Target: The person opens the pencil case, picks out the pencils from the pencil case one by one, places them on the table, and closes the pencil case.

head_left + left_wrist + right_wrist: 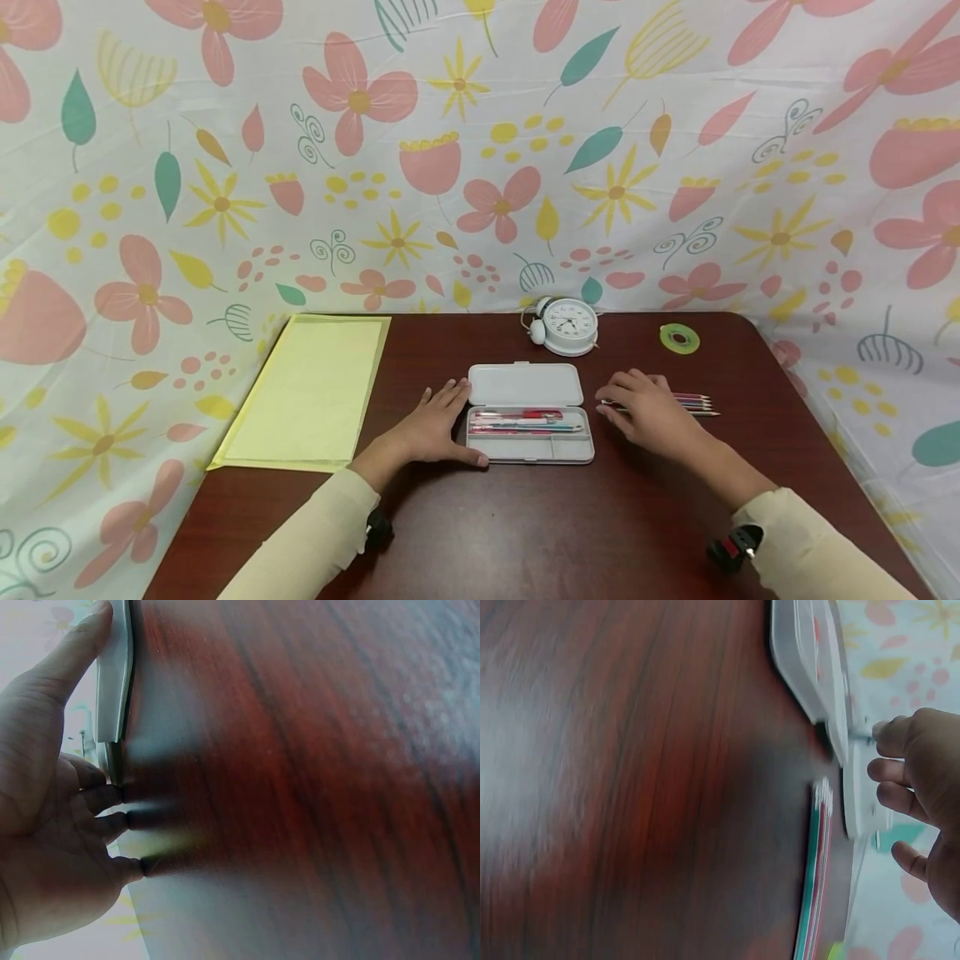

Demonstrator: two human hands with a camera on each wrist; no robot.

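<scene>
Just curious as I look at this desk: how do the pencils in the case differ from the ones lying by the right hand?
The pencils in the case lie inside the open white case, untouched; the pencils by the right hand lie on the bare table, partly under the right hand. The left hand rests against the case. Both sets lie flat, left to right.

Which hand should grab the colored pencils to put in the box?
Probably the right hand: it already rests over the colored pencils lying right of the open pencil case. The left hand lies flat against the case's left side, seemingly steadying it.
</scene>
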